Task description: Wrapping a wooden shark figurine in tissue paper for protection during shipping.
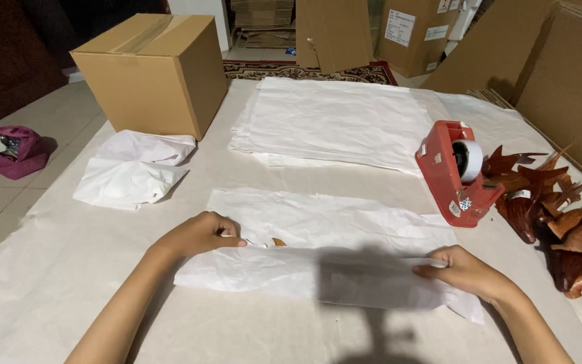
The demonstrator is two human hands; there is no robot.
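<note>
My left hand (pixel 200 234) pinches the folded edge of the white wrapping paper (pixel 325 232), and my right hand (pixel 463 269) presses fingers and thumb closed on the same fold at its other end. The sheet lies flat between my hands, with a small brown tip (pixel 278 241) poking out just beside my left fingers. The paper looks thin, light and crinkly, likely to tear, so I judge the doubled edge the safest grip. Beyond my right hand stands a red tape dispenser (pixel 454 174).

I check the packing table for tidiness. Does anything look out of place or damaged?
Nothing looks damaged. One small oddity: a brown tip pokes out from the folded white paper beside the left hand. The paper is only creased.
</note>
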